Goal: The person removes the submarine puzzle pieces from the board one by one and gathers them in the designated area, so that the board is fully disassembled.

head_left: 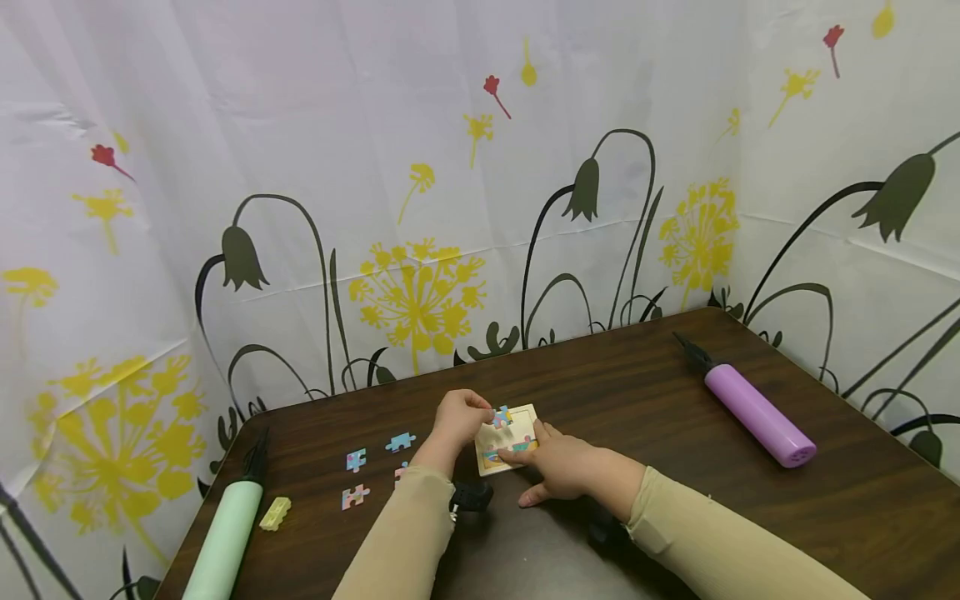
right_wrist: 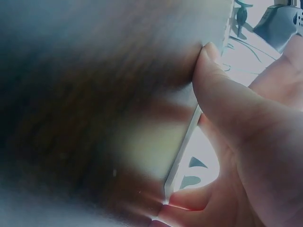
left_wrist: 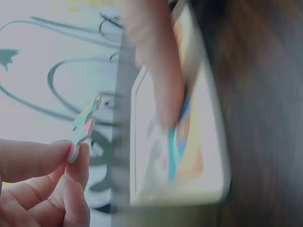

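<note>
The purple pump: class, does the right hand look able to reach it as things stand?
Probably yes: nothing visible stands between the right hand and the purple pump, though that hand would have to leave the puzzle board.

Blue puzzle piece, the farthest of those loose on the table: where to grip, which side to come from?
Likely best: pinch two opposite edges of the blue piece, coming straight down from above. It lies flat on the table, so its edges are the natural hold, and nothing covers it. The left hand is nearer but must first release its held piece.
</note>
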Available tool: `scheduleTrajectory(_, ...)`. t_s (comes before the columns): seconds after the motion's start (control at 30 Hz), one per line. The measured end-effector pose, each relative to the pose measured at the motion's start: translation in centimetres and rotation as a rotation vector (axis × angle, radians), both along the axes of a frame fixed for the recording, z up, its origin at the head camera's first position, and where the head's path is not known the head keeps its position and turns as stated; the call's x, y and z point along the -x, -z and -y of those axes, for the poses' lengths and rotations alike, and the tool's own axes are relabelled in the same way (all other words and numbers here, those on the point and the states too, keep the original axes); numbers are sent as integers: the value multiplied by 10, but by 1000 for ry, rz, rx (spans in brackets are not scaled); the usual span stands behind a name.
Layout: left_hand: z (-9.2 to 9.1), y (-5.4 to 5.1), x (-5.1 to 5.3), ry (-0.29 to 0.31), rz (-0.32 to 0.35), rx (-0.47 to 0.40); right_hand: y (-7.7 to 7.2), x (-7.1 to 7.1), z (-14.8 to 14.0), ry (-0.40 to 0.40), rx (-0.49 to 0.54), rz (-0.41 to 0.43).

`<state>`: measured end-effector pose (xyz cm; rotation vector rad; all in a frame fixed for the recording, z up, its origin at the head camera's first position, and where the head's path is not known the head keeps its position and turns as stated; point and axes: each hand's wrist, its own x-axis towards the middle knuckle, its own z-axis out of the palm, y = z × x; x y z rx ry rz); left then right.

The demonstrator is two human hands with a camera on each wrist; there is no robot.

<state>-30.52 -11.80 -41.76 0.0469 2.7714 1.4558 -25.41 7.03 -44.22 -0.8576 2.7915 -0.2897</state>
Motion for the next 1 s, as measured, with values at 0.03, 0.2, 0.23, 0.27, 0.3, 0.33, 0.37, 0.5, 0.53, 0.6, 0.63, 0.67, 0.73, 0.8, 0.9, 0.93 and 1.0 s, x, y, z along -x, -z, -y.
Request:
scheduleTrajectory(0.03, 6, -2, -1, -6, -5, 8, 0, 0, 0, 2, 0, 1)
scheduleTrajectory(0.2, 37, -7, -3, -31, 1, 61, 0, -1, 0, 10, 0, 13)
scheduleTrajectory(0.23, 43, -8, -4, -32, 6, 74, 0, -1, 0, 10, -1, 14)
scheduleTrajectory(0.27, 49, -9, -4, -32, 12, 88, 0, -1, 1, 10, -1, 15)
scheduleTrajectory(0.3, 54, -10, -6, -27, 18, 103, 0, -1, 1, 9, -2, 15)
scheduleTrajectory(0.33, 59, -10, -6, -19, 28, 116, 0, -1, 1, 9, -2, 16)
scheduleTrajectory(0.37, 63, -11, -8, -10, 39, 129, 1, -1, 1, 9, -1, 17)
scheduleTrajectory(0.5, 71, -10, -13, 46, 100, 160, 1, -1, 1, 13, -6, 17)
scheduleTrajectory(0.53, 72, -9, -14, 56, 116, 158, 2, 0, 1, 14, -7, 16)
scheduleTrajectory(0.6, 73, -7, -16, 64, 146, 153, 2, 0, 1, 16, -7, 17)
scheduleTrajectory(0.63, 73, -5, -17, 66, 152, 153, 2, 0, 1, 16, -6, 17)
scheduleTrajectory(0.67, 72, -4, -18, 63, 160, 155, 2, 0, 1, 16, -6, 18)
scheduleTrajectory(0.73, 72, -2, -19, 57, 166, 162, 2, 0, 1, 17, -5, 19)
scheduleTrajectory(0.8, 72, -1, -20, 47, 175, 178, 2, 0, 1, 17, -5, 21)
scheduleTrajectory(0.9, 72, 1, -20, 43, 173, 200, 2, 0, 1, 16, -7, 20)
scheduleTrajectory(0.93, 72, 1, -20, 39, 176, 203, 2, 0, 1, 16, -7, 21)
scheduleTrajectory(1.0, 72, 3, -19, 34, 179, 208, 2, 0, 1, 14, -9, 17)
